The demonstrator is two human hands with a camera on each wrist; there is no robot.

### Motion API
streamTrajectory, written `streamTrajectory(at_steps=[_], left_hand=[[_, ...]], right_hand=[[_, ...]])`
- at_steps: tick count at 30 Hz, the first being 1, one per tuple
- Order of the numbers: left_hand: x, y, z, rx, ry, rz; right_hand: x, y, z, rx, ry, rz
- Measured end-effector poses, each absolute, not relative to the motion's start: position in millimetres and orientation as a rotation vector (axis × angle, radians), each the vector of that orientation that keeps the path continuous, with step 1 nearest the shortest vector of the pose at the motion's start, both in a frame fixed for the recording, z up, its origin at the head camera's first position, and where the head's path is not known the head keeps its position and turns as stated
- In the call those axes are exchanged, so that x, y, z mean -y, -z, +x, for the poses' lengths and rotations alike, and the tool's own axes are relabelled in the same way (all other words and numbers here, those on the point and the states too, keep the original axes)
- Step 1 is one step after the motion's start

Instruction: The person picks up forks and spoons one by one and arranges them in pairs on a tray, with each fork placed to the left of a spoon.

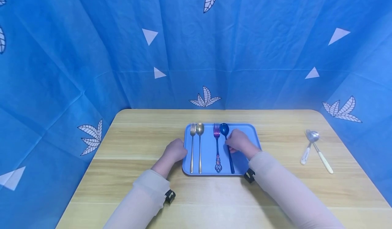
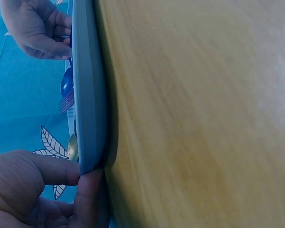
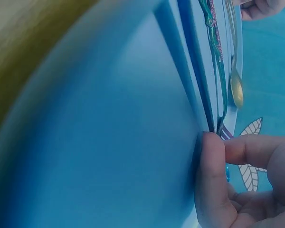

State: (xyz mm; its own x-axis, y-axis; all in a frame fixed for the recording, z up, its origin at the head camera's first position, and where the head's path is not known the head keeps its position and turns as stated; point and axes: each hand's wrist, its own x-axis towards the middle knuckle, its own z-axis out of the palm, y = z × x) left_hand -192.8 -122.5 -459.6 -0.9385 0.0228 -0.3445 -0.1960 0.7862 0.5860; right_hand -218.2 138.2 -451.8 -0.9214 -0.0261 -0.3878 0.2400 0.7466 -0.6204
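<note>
The head view is bright, with soft shadow beside the pale-sleeved right arm [image 1: 288, 188] on the light wood-grain table [image 1: 211, 201]. The 2 wrist views are dimmer: left, pale glare on the table; right, the round-cornered blue tray [image 3: 47, 123] blurs at its near rim.

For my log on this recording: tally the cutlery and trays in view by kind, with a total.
Forks: 3 (gold fork, purple-headed fork, silver-headed fork)
Spoons: 3 (gold spoon, blue spoon, silver-headed spoon)
Trays: 1 (blue tray)
Total: 7
</note>
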Motion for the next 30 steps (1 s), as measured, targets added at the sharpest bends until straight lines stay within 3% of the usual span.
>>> streamTrajectory(at_steps=[30], left_hand=[[123.0, 457.7, -191.5, -2.629, -0.949, -0.143]], right_hand=[[-134.7, 452.3, -218.5, -2.600, 0.939, 0.152]])
